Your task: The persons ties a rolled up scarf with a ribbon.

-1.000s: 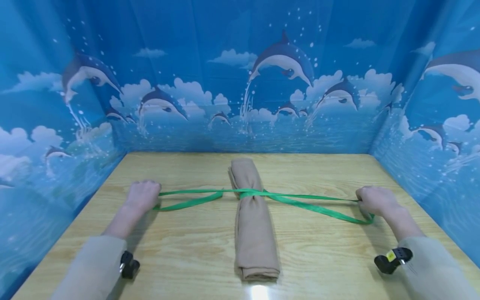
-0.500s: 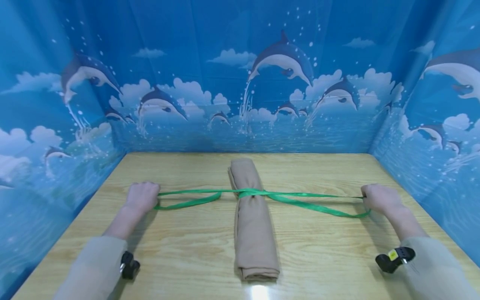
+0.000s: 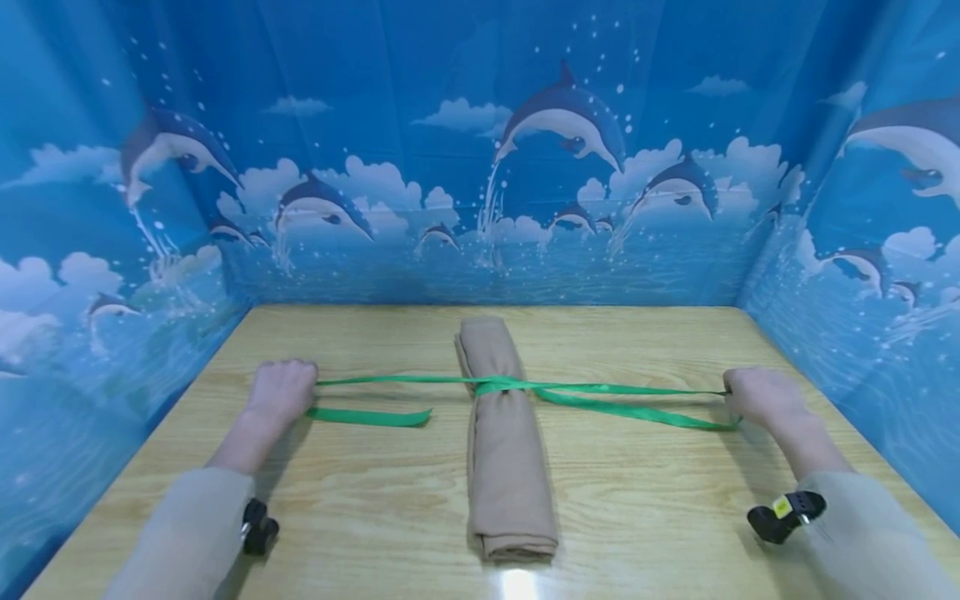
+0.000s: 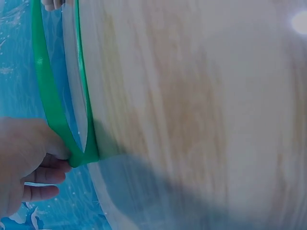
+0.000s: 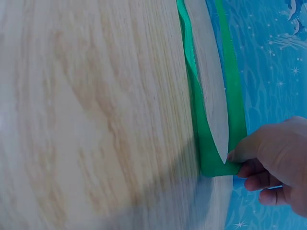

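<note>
Starting at the far left, got a blue curtain [image 3: 450,279] printed with leaping dolphins and white clouds, carrying on across the back and down the right side too. Next along, can see a pale sleeve [image 3: 183,533] with a small black camera [image 3: 258,529] at the wrist. Then up to the left hand [image 3: 282,392], pinching a green ribbon [image 3: 501,385] between thumb and fingers right at a fold, pretty obvious in the left wrist view. From there, can follow one strand straight across to the middle, plus a loose tail just below, pointing right and stopping short of the roll.

In the middle, found a roll of brown cloth [image 3: 513,475], lying front to back on the wood-grain table [image 3: 645,492]. Wrapped by the ribbon beyond halfway up and cinched enough to pucker. Can't tell whether knotted there or just crossed.

Heading right, get two green strands, an upper one and a lower, slightly sagging one, both leading to the right hand [image 3: 761,398]. Also pinching ribbon at a fold, thumb against fingers. Below that, spot another black camera [image 3: 798,510] wearing a yellow sticker [image 3: 782,507], way too small to read, then a second pale sleeve [image 3: 862,525].
</note>
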Action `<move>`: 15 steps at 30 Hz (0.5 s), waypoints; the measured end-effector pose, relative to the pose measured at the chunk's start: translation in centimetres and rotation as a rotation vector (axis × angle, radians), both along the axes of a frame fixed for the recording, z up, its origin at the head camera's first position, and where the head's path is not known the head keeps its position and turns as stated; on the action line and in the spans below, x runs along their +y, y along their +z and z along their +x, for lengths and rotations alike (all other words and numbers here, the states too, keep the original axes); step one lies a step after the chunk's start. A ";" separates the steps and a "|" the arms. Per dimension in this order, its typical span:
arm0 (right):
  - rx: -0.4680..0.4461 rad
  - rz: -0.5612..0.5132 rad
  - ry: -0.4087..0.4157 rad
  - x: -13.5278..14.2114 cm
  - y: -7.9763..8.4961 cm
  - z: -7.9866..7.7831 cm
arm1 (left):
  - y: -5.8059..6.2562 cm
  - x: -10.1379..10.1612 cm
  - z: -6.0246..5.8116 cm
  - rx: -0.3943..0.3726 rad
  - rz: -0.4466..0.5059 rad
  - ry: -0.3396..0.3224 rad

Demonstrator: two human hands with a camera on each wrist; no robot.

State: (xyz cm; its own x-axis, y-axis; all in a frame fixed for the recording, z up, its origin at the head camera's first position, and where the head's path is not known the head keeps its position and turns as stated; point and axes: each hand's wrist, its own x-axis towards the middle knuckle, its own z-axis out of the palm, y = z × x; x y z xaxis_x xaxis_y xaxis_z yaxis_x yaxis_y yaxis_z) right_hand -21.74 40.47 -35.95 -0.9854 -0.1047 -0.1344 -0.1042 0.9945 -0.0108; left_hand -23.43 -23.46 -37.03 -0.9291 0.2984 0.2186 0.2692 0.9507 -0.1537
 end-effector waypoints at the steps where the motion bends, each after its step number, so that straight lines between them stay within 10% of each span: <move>1: -0.013 0.001 0.001 -0.1 -0.1 -0.1 | -0.1 0.1 0.0 -0.008 -0.008 -0.003; 15: -0.058 0.004 0.038 -1.5 -0.7 -0.8 | -1.3 1.0 -0.6 -0.127 -0.039 -0.031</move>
State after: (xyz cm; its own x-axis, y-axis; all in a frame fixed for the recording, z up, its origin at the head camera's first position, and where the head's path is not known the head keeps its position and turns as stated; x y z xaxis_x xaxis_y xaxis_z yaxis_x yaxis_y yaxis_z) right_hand -22.59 38.99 -36.65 -0.9712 -0.1413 -0.1919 -0.1412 0.9899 -0.0144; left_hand -23.99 -22.46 -38.29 -0.9388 0.3331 0.0877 0.3177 0.9357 -0.1536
